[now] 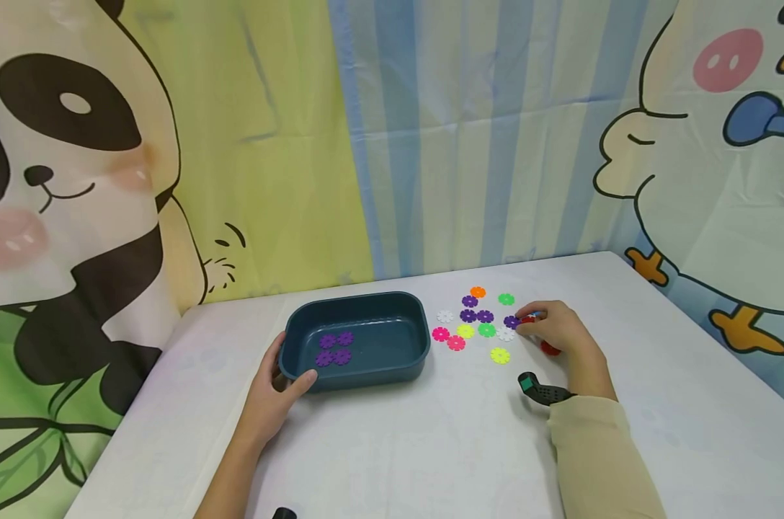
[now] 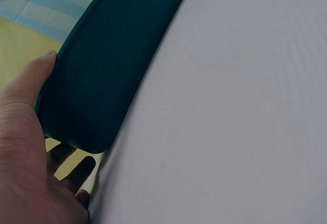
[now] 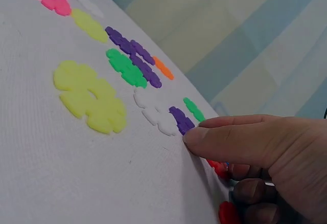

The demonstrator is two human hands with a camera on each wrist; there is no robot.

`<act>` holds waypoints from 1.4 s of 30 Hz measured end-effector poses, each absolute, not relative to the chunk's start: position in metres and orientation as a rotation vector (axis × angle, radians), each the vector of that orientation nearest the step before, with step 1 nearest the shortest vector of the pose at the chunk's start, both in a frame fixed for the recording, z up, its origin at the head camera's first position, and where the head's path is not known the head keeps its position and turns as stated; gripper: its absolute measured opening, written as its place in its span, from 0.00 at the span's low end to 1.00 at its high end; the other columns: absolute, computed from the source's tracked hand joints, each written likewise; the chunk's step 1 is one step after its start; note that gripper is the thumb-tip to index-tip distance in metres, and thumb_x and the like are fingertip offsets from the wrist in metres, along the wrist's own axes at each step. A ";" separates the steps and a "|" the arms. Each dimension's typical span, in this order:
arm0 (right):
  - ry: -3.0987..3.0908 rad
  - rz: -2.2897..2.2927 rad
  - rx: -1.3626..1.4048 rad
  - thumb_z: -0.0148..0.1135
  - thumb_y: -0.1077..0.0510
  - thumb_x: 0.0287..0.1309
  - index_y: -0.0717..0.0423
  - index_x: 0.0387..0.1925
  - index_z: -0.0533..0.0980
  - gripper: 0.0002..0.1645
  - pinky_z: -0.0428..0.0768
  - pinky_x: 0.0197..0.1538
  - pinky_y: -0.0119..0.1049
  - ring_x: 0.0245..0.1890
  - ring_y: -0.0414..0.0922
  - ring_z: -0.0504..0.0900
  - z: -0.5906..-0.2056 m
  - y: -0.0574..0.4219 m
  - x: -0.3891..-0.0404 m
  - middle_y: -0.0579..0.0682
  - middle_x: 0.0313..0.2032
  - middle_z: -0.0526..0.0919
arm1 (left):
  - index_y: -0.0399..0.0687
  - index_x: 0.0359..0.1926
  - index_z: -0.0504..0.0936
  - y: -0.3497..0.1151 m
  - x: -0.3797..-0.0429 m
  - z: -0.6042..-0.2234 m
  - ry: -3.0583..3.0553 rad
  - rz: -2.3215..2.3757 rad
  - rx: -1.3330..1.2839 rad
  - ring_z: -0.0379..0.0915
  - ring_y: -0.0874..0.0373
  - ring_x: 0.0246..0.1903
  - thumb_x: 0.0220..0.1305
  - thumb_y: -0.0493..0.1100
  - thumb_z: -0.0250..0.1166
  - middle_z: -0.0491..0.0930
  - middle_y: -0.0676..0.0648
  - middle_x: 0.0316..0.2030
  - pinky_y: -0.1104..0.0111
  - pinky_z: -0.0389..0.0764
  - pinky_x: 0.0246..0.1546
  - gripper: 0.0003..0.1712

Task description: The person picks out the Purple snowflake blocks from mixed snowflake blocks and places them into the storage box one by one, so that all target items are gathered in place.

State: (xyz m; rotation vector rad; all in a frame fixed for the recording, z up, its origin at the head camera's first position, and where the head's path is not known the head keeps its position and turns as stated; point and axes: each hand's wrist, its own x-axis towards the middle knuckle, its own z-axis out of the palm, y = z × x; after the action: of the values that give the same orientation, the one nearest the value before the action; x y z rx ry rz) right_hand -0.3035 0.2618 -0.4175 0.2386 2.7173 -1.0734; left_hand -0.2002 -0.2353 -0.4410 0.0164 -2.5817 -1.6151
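Observation:
My left hand grips the near left corner of a dark blue-green plastic tub, thumb at the rim and fingers along the outside wall. Inside the tub several purple snowflake discs lie on the bottom. On the right, my right hand pinches the edge of a purple snowflake disc between thumb and index finger, low over the table. Its other fingers curl beneath, near a red disc. Beside the pinched disc lies a white disc.
Between tub and right hand, more flat discs are scattered: pink, yellow, green, orange and purple. Another red disc lies under the right hand. A printed curtain hangs behind the white table.

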 end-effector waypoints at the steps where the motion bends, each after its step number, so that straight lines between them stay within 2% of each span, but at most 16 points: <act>1: 2.718 -1.069 0.242 0.69 0.50 0.66 0.50 0.65 0.77 0.28 0.79 0.59 0.62 0.60 0.66 0.68 -0.418 0.262 -0.304 0.69 0.67 0.68 | 0.63 0.84 0.44 -0.235 -0.200 -0.441 -2.584 -1.613 0.016 0.55 0.37 0.77 0.68 0.55 0.70 0.52 0.40 0.81 0.42 0.57 0.76 0.55; 11: 2.747 -1.012 0.253 0.71 0.47 0.63 0.49 0.64 0.77 0.30 0.77 0.60 0.67 0.60 0.68 0.68 -0.418 0.259 -0.306 0.70 0.67 0.68 | 0.63 0.84 0.44 -0.236 -0.201 -0.442 -2.582 -1.615 0.009 0.56 0.38 0.77 0.68 0.56 0.70 0.52 0.40 0.81 0.41 0.58 0.76 0.55; 15: 2.758 -1.025 0.244 0.71 0.48 0.63 0.52 0.60 0.78 0.27 0.79 0.57 0.62 0.57 0.64 0.70 -0.418 0.258 -0.306 0.67 0.61 0.72 | 0.63 0.84 0.44 -0.236 -0.201 -0.442 -2.584 -1.612 0.006 0.56 0.38 0.77 0.68 0.56 0.70 0.52 0.40 0.81 0.41 0.58 0.76 0.55; 19: 2.756 -1.032 0.221 0.71 0.50 0.63 0.54 0.61 0.76 0.28 0.79 0.56 0.58 0.54 0.62 0.70 -0.418 0.258 -0.307 0.65 0.57 0.73 | 0.63 0.84 0.44 -0.236 -0.201 -0.442 -2.580 -1.619 0.003 0.56 0.37 0.77 0.68 0.56 0.70 0.52 0.40 0.81 0.42 0.58 0.76 0.56; 23: 2.748 -1.022 0.224 0.71 0.50 0.63 0.55 0.63 0.75 0.31 0.78 0.60 0.62 0.55 0.63 0.69 -0.418 0.258 -0.307 0.66 0.59 0.72 | 0.63 0.84 0.44 -0.237 -0.202 -0.443 -2.578 -1.628 -0.002 0.56 0.38 0.77 0.67 0.56 0.71 0.52 0.40 0.81 0.42 0.58 0.76 0.56; 29: 2.731 -1.046 0.200 0.71 0.53 0.63 0.57 0.62 0.74 0.28 0.75 0.64 0.64 0.57 0.63 0.70 -0.414 0.256 -0.304 0.65 0.60 0.73 | 0.63 0.84 0.44 -0.237 -0.201 -0.443 -2.577 -1.628 -0.001 0.56 0.38 0.77 0.68 0.55 0.71 0.53 0.39 0.81 0.42 0.59 0.76 0.56; 32: 2.721 -1.094 0.182 0.71 0.56 0.63 0.58 0.60 0.73 0.27 0.77 0.62 0.60 0.55 0.61 0.72 -0.411 0.255 -0.303 0.64 0.57 0.75 | 0.63 0.84 0.44 -0.237 -0.201 -0.442 -2.578 -1.628 0.002 0.56 0.38 0.77 0.68 0.55 0.70 0.53 0.39 0.81 0.42 0.58 0.76 0.56; 35: 2.726 -1.121 0.160 0.72 0.58 0.62 0.58 0.58 0.73 0.26 0.79 0.54 0.50 0.50 0.57 0.73 -0.410 0.255 -0.303 0.61 0.52 0.76 | 0.63 0.84 0.44 -0.237 -0.201 -0.442 -2.579 -1.627 0.001 0.55 0.37 0.77 0.68 0.56 0.70 0.53 0.39 0.81 0.42 0.58 0.76 0.55; 38: 2.742 -1.112 0.134 0.72 0.58 0.62 0.57 0.57 0.73 0.25 0.78 0.46 0.42 0.46 0.54 0.73 -0.410 0.257 -0.303 0.59 0.48 0.76 | 0.63 0.84 0.44 -0.237 -0.201 -0.442 -2.583 -1.623 0.003 0.55 0.37 0.77 0.68 0.56 0.70 0.53 0.39 0.81 0.42 0.58 0.76 0.56; 42: 2.745 -1.096 0.133 0.72 0.57 0.62 0.54 0.59 0.74 0.26 0.79 0.45 0.40 0.47 0.54 0.74 -0.411 0.258 -0.303 0.59 0.48 0.76 | 0.63 0.84 0.44 -0.237 -0.201 -0.443 -2.584 -1.625 0.004 0.56 0.37 0.77 0.67 0.56 0.70 0.53 0.39 0.81 0.42 0.59 0.76 0.56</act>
State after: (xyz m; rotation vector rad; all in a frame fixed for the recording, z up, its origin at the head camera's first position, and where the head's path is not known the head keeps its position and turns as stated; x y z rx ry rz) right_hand -0.3031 0.2576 -0.4111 0.1327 2.7448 -1.0963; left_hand -0.2006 -0.2369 -0.4426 0.0044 -2.5837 -1.6253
